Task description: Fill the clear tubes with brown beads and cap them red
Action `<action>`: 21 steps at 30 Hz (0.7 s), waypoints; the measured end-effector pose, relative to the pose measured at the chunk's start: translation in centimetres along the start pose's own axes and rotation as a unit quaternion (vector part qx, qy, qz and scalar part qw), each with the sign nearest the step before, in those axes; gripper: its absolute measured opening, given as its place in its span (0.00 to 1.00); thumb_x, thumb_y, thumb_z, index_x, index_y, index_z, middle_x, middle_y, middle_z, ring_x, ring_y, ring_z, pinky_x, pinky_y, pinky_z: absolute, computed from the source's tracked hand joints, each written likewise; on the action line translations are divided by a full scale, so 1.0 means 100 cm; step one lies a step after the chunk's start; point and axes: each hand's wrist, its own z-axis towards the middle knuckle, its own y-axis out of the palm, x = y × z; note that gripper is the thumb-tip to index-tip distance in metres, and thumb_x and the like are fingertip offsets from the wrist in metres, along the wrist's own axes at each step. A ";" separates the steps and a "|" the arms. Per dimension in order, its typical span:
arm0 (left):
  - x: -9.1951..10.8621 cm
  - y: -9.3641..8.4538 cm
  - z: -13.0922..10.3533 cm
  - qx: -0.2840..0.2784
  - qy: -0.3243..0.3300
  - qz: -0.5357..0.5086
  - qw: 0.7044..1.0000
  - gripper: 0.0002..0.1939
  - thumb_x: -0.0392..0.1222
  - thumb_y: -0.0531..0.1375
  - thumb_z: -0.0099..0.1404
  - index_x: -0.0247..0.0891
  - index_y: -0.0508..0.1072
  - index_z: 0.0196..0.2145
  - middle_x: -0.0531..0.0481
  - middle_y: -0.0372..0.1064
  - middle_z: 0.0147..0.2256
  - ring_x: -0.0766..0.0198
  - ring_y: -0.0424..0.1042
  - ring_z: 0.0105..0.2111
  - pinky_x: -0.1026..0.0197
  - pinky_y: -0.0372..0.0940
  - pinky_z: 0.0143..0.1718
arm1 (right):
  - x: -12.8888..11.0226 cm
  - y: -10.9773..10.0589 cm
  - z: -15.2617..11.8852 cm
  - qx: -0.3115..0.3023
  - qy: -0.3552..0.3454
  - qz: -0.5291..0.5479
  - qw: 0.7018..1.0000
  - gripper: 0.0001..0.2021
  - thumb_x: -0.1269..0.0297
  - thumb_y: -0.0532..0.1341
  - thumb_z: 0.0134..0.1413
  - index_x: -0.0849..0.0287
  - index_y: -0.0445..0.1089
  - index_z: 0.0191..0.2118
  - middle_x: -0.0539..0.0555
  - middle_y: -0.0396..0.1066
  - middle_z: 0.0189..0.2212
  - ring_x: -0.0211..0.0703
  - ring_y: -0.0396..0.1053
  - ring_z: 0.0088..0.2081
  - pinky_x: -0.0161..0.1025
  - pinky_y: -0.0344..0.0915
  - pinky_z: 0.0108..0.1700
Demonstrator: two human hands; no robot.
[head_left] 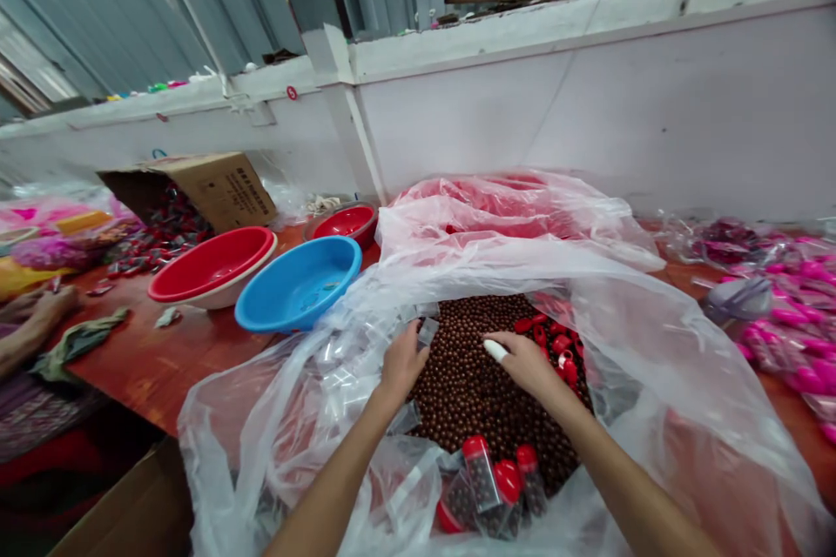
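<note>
Pinching a small clear container (428, 332) between thumb and fingers, a worker's left hand (403, 359) hovered at the left edge of a heap of brown beads (470, 370), as seen in the head view. The container looked light, thin-walled and fairly stiff, probably slick to the touch and apt to crack if squeezed hard; its side walls appeared the best place to take hold, leaving the mouth free. It sat at the tips of the left grip, on the far right side of that hand, with a pile of similar clear containers (346, 365) to the left. The right hand (526, 361), a white cover (495, 351) on one digit, was poised above the beads, just left of some loose red caps (562, 346); whether its grip pinched anything could not be told. The beads seemed small, hard and smooth, likely to roll, and better scooped than picked singly. Red-capped jars (482, 474) lay at the near edge of the heap, on plastic sheeting (653, 313) spread across the red surface (153, 365).
</note>
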 end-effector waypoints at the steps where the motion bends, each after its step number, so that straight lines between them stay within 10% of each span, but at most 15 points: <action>1: 0.002 0.001 -0.005 -0.005 0.016 -0.039 0.999 0.27 0.36 0.55 0.56 0.39 0.58 0.55 0.44 0.67 0.43 0.57 0.66 0.42 0.57 0.60 0.44 | -0.007 0.012 0.007 -0.005 0.004 0.012 1.000 0.16 0.73 0.53 0.51 0.57 0.70 0.44 0.54 0.73 0.42 0.42 0.70 0.43 0.39 0.65 0.45; 6: 0.010 0.013 -0.036 -0.057 0.057 -0.243 0.967 0.27 0.38 0.59 0.52 0.40 0.65 0.51 0.46 0.66 0.41 0.58 0.67 0.41 0.57 0.61 0.43 | -0.029 0.049 0.018 -0.031 0.009 0.035 0.999 0.10 0.71 0.56 0.51 0.57 0.73 0.37 0.50 0.76 0.34 0.37 0.72 0.34 0.30 0.64 0.35; 15: 0.012 -0.007 -0.049 -0.220 -0.208 -0.523 0.796 0.22 0.43 0.68 0.44 0.34 0.72 0.38 0.51 0.68 0.27 0.66 0.67 0.26 0.62 0.65 0.30 | -0.037 0.034 0.016 0.020 0.053 -0.025 0.998 0.10 0.67 0.52 0.55 0.54 0.70 0.38 0.51 0.74 0.33 0.40 0.70 0.35 0.32 0.61 0.35; 21: 0.009 -0.011 -0.050 -0.218 -0.211 -0.484 0.821 0.23 0.44 0.69 0.41 0.35 0.73 0.37 0.53 0.68 0.23 0.67 0.66 0.23 0.63 0.63 0.28 | -0.016 -0.010 0.036 0.045 0.054 -0.078 0.994 0.21 0.71 0.48 0.58 0.58 0.56 0.57 0.52 0.69 0.46 0.37 0.67 0.43 0.31 0.61 0.43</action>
